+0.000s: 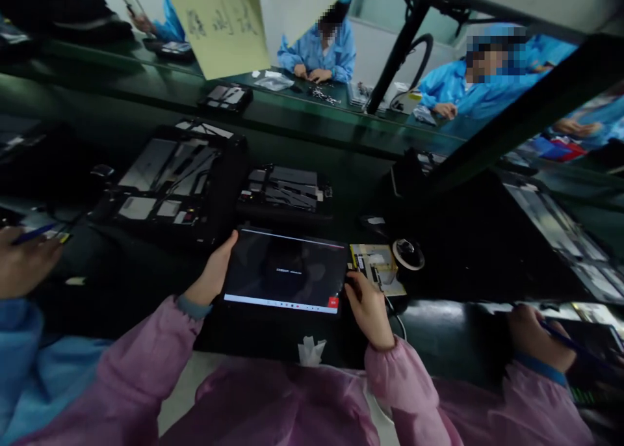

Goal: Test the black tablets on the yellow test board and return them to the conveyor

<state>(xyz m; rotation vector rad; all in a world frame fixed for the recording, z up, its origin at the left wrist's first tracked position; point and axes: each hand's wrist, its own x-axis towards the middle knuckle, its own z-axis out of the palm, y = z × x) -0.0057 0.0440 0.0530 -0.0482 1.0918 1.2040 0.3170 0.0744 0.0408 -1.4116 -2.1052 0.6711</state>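
A tablet with a lit taskbar and a red square in its lower right corner faces me, tilted up over the dark bench. My left hand is closed on its left edge, thumb along the frame. At the right edge, my right hand has its fingers curled against the tablet's side; whether they also pinch a plug there I cannot tell. A white cable runs down beside that wrist. Just beyond the right hand lie a yellow-edged card and a roll of clear tape.
Behind the tablet sit stacks of opened tablet units and a larger stack. A black post slants across the right. Co-workers' hands are close by at left and right. White tape hangs at the front edge.
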